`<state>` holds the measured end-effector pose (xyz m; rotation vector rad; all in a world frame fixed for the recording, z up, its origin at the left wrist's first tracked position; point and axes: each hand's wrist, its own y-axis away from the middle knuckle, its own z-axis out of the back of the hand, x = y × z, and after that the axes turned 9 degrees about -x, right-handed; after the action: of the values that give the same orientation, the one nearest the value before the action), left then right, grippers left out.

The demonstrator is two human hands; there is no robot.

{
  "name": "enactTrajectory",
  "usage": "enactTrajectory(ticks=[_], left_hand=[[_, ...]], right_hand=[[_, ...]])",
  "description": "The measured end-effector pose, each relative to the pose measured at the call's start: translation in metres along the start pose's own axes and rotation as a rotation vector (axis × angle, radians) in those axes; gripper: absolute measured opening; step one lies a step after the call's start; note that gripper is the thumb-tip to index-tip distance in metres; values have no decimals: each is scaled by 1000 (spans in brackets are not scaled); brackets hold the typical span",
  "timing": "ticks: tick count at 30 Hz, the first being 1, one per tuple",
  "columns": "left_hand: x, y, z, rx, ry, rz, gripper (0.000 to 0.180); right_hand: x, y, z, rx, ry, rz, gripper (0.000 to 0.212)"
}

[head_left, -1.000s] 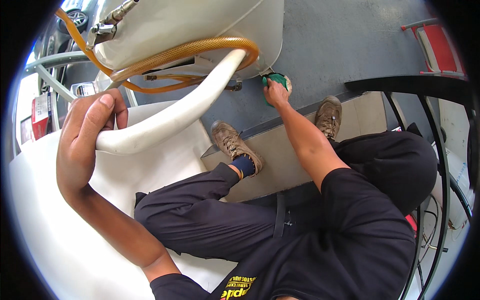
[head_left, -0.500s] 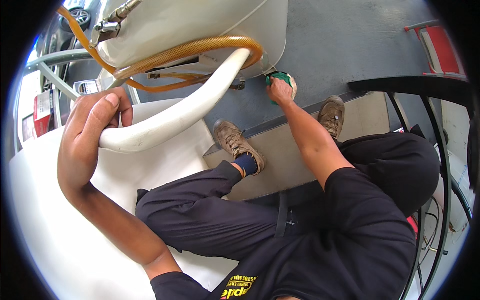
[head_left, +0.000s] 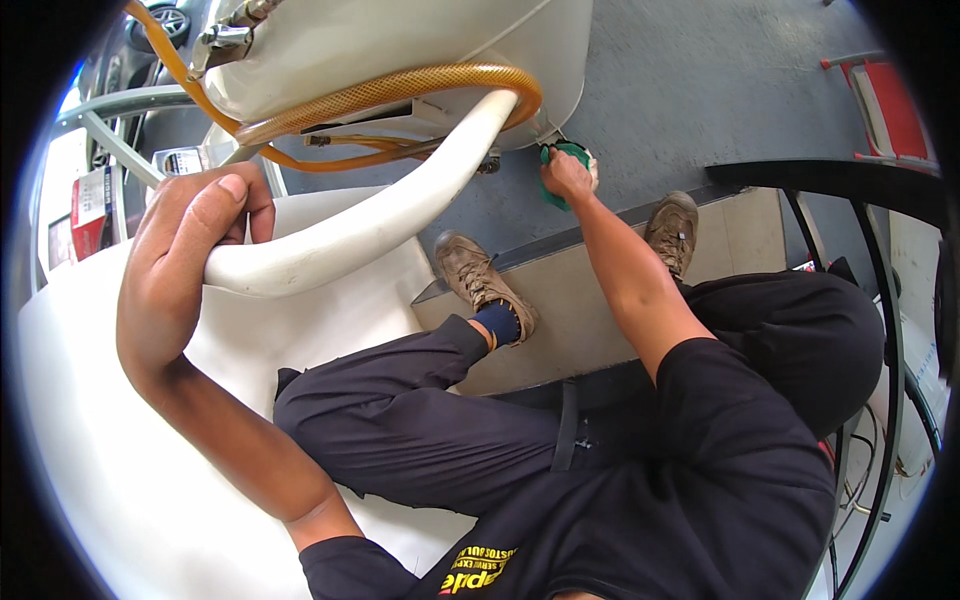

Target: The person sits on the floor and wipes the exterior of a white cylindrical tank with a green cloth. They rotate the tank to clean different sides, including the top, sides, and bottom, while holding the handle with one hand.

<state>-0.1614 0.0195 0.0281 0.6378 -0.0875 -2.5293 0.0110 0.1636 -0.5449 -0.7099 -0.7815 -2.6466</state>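
Note:
My left hand (head_left: 195, 220) is closed around the near end of a thick white curved tube (head_left: 370, 225), its thumb lying on top. The tube bends away toward a large pale tank (head_left: 420, 40), and an amber braided hose (head_left: 380, 92) loops around its far end. Farther off, low beside the tank's base, my right hand (head_left: 567, 177) grips a bunched green cloth (head_left: 556, 197) with a whitish part showing at its right. The fingers partly hide the cloth, and I cannot tell exactly what it presses on.
A metal valve fitting (head_left: 222, 45) juts from the tank's left side. My shoes (head_left: 475, 270) are on and beside a tiled step (head_left: 560, 310). Dark curved metal bars (head_left: 830, 175) stand at the right, near a red-and-grey object (head_left: 885, 110). Boxes (head_left: 92, 210) sit at left.
The whole view has shifted slightly, so the tank and tube appear farther right. My right hand and the cloth have turned a little beside the tank's base. My left hand keeps its grip.

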Motion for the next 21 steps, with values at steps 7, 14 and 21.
enactTrajectory(ticks=[7, 14, 21], left_hand=[[2, 6, -2, -70, -6, 22, 43], [-1, -2, 0, 7, 23, 21, 42], [0, 4, 0, -26, -5, 33, 42]], right_hand=[[22, 2, 2, -20, -47, -190, 38], [10, -12, 6, 33, -120, -205, 44], [13, 13, 11, 23, -78, -173, 43]])
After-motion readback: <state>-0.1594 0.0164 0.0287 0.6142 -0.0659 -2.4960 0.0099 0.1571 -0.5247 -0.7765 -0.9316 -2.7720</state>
